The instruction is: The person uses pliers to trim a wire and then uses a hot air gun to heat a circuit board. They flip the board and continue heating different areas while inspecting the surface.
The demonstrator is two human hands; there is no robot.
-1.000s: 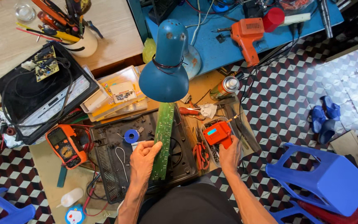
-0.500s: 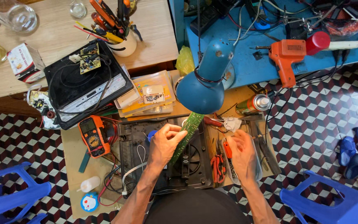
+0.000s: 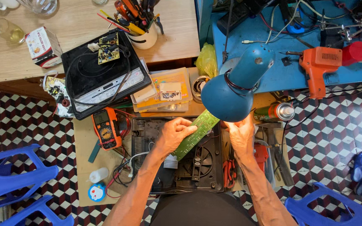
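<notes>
Seen from the head camera, the left hand (image 3: 176, 133) closes its fingers over a long green circuit board (image 3: 195, 134), gripping it near mid-length. Its long axis runs diagonally, the low end pointing back toward the person's body, the high end pointing up and away to the right, under the blue lamp shade (image 3: 231, 94). Beneath the hand lies an opened black appliance chassis (image 3: 147, 134). The right hand (image 3: 240, 134) sits just right of the board's upper end; whether it grips anything cannot be told.
</notes>
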